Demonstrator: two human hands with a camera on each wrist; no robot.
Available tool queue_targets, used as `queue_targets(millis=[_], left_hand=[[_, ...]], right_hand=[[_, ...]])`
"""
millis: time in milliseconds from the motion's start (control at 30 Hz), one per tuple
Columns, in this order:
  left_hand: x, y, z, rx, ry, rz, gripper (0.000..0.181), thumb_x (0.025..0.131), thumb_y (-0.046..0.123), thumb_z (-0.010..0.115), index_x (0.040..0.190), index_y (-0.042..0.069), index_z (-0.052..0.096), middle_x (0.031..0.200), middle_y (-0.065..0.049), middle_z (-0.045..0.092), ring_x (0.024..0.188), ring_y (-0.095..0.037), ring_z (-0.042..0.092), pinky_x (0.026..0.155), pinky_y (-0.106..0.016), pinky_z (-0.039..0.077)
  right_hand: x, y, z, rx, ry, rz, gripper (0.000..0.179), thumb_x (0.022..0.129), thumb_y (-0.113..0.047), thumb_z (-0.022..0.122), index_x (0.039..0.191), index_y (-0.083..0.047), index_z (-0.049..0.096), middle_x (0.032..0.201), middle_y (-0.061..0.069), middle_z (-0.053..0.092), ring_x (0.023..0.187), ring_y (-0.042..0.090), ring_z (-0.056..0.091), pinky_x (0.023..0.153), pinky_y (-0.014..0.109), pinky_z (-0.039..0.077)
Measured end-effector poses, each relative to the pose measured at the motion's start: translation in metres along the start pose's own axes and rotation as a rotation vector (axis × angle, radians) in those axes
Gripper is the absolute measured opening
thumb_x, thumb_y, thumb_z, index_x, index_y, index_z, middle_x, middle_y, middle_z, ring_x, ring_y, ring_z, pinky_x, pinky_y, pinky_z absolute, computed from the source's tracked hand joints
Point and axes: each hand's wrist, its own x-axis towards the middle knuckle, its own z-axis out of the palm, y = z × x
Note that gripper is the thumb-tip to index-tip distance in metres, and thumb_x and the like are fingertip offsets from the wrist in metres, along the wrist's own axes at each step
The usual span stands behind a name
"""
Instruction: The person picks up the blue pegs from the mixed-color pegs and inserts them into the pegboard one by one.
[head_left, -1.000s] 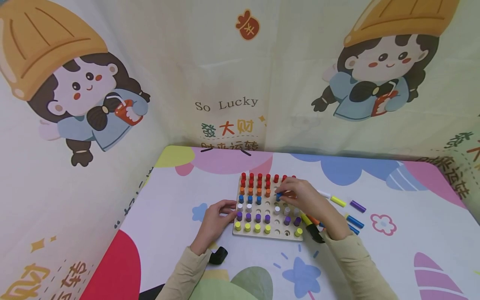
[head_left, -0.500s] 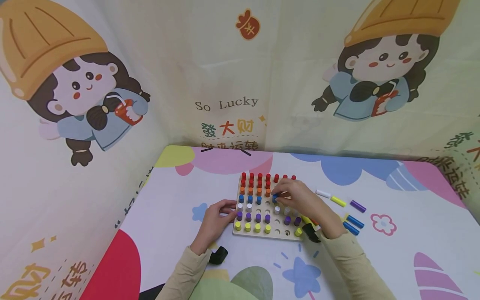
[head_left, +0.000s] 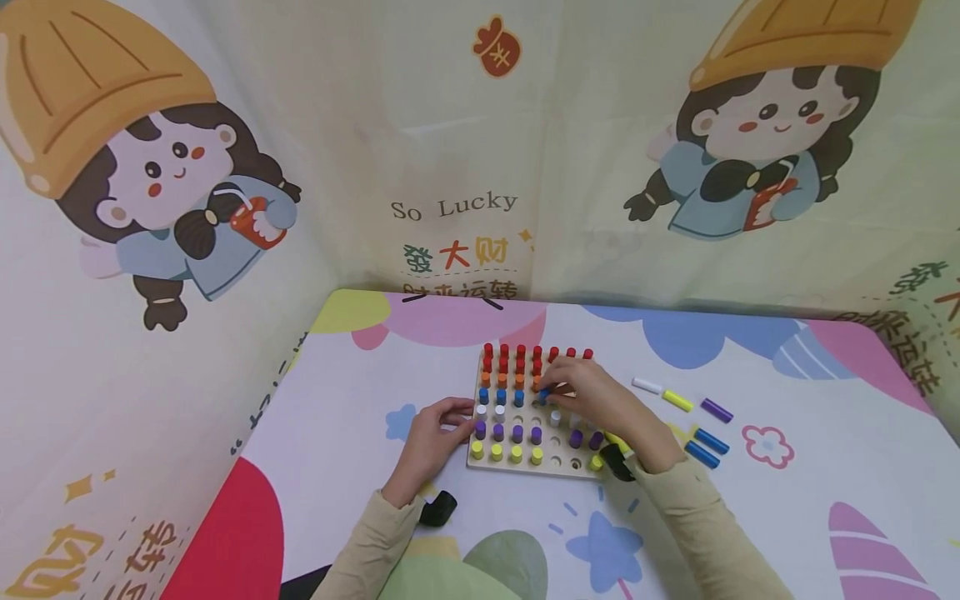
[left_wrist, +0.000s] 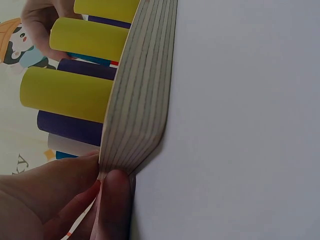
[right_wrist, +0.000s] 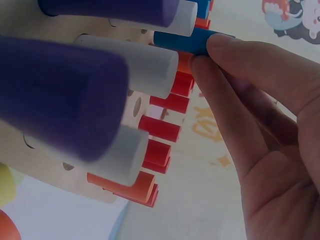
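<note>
A wooden pegboard [head_left: 540,472] lies on the table, with rows of red, orange, blue, white, purple and yellow pegs. My left hand [head_left: 431,437] pinches its left edge; in the left wrist view the thumb and fingers [left_wrist: 116,192] hold the layered wood at a corner. Above the blue row, my right hand [head_left: 600,400] pinches a blue peg [right_wrist: 180,42] between thumb and fingertips. That peg stands upright just right of three seated blue pegs [head_left: 501,397]. Whether its lower end is inside a hole is hidden. Several bare holes [head_left: 555,442] show among the white, purple and yellow rows.
Right of the board lie loose pegs: a white one [head_left: 647,386], a yellow one [head_left: 677,401], a purple one [head_left: 717,410] and two blue ones [head_left: 711,442]. Others are partly hidden by the right forearm. A printed curtain [head_left: 450,125] stands behind the table.
My right hand has shifted left and slightly toward me with the blue peg, along the blue row. The left hand stays on the board's edge.
</note>
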Motion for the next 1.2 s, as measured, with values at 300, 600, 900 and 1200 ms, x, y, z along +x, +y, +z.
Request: queue_targets(millis=[300,600,900,1200], left_hand=[[-0.0010,0.0015,-0.0018,0.003,0.001,0.007,0.030,0.093,0.019,0.070,0.121,0.008,0.067,0.111,-0.008,0.071,0.091,-0.016,0.069,0.073,-0.024,0.059],[-0.0010,0.0006,-0.0014,-0.001,0.000,0.024,0.031,0.093,0.021,0.071,0.121,0.008,0.067,0.112,-0.008,0.070,0.090,-0.016,0.069,0.072,-0.023,0.059],[-0.0018,0.0017,-0.0012,0.006,0.004,0.022,0.030,0.093,0.020,0.071,0.120,0.008,0.068,0.112,-0.008,0.071,0.090,-0.016,0.068,0.072,-0.022,0.058],[-0.0027,0.0026,-0.0015,-0.004,0.007,0.015,0.030,0.093,0.020,0.071,0.120,0.008,0.068,0.111,-0.008,0.071,0.089,-0.015,0.069,0.072,-0.024,0.059]], right_hand=[[0.0053,0.0012,0.0017,-0.001,-0.011,-0.047,0.019,0.084,-0.003,0.077,0.103,-0.006,0.076,0.098,0.005,0.069,0.085,0.014,0.061,0.075,0.027,0.057],[0.0078,0.0005,0.0023,-0.003,-0.045,-0.019,0.018,0.083,-0.004,0.078,0.101,-0.007,0.076,0.098,0.005,0.070,0.086,0.014,0.060,0.075,0.026,0.056],[0.0087,-0.0008,0.0034,-0.001,-0.064,0.003,0.018,0.083,-0.004,0.078,0.100,-0.008,0.076,0.097,0.003,0.069,0.087,0.013,0.060,0.077,0.026,0.057],[0.0097,-0.0030,0.0032,-0.015,-0.070,0.011,0.019,0.083,-0.005,0.079,0.101,-0.008,0.076,0.097,0.001,0.069,0.088,0.012,0.061,0.079,0.027,0.057]])
